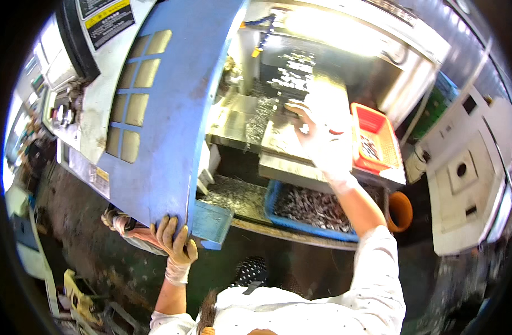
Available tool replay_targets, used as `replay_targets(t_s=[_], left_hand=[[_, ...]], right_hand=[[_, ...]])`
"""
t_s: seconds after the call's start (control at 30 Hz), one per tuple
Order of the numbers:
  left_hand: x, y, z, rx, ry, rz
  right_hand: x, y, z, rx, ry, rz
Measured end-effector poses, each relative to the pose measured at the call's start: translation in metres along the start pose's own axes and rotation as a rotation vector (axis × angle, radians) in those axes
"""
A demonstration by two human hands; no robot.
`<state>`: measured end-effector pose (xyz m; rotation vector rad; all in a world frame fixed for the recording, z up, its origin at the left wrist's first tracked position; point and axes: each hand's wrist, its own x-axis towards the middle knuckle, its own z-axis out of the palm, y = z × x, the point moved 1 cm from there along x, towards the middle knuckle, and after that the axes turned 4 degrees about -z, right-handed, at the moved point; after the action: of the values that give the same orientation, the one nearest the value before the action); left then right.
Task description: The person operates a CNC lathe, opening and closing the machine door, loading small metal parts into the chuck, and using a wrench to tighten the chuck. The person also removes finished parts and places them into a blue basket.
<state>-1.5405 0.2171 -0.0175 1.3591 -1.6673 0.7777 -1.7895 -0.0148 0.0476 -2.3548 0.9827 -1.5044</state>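
My left hand [175, 241], in a thin pale glove with soiled fingers, is closed on the lower edge of the blue machine door [172, 111], which has a grid of small windows. My right hand [314, 131], also gloved in white, reaches into the lit machine over a flat metal ledge [295, 162]. Its fingers point inward and look spread, though glare and motion blur their outlines. A small pale spot shows between them, too bright to make out. To the right of this hand stands an orange-red plastic basket [378, 137] with small metal pieces inside.
Below the ledge, a blue crate [272, 206] holds many small metal parts. An orange bucket [400, 212] stands right of it. A light blue metal tray [211, 223] sticks out beside the door's edge. A white machine panel [462, 178] is farther right.
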Motion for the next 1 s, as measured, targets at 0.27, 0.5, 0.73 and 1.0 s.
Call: replay_targets(t_s=[0.27,0.5,0.73,1.0], left_hand=[[-0.01,0.018,-0.007,0.145,-0.028,-0.138],[-0.028,0.025,-0.008,0.14,-0.015,-0.23],[-0.027,0.022,-0.008,0.127,-0.028,-0.194],[-0.027,0.02,-0.009,0.167,-0.012,-0.235]], right_hand=[[0.073,0.067,0.211,-0.244,-0.054,0.169],[0.126,0.091,0.204,-0.699,-0.293,-0.23],[0.11,0.103,0.218,-0.621,-0.203,-0.221],[0.102,0.1,0.231,0.125,0.199,0.593]])
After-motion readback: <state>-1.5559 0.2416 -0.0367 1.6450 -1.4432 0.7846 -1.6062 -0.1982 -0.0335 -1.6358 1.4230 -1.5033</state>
